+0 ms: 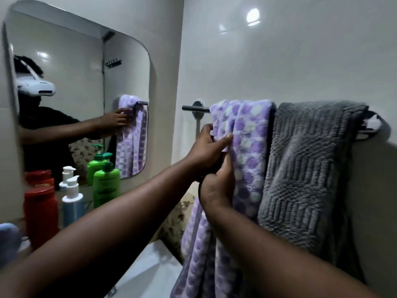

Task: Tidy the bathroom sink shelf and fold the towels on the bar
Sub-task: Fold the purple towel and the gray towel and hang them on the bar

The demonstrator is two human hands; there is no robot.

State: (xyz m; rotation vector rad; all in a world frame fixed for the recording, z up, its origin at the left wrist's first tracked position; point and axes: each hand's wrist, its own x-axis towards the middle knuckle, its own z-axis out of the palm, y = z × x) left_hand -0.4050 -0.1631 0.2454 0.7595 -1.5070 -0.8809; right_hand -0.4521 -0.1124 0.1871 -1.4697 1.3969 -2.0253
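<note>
Both bare forearms reach forward and up, converging until the hands touch; the left hand (206, 147) sits uppermost, its thumb laid flat across the front of the purple-and-white spotted plush towel (251, 130) and its fingers curled behind the edge, pinching it; the right hand (217, 186) is directly beneath, its back turned outward, fingers curled into the same cloth, wrist straight.

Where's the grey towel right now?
In the head view the grey towel hangs over the towel bar on the right, just beside the purple towel that the left hand and right hand grip.
</note>
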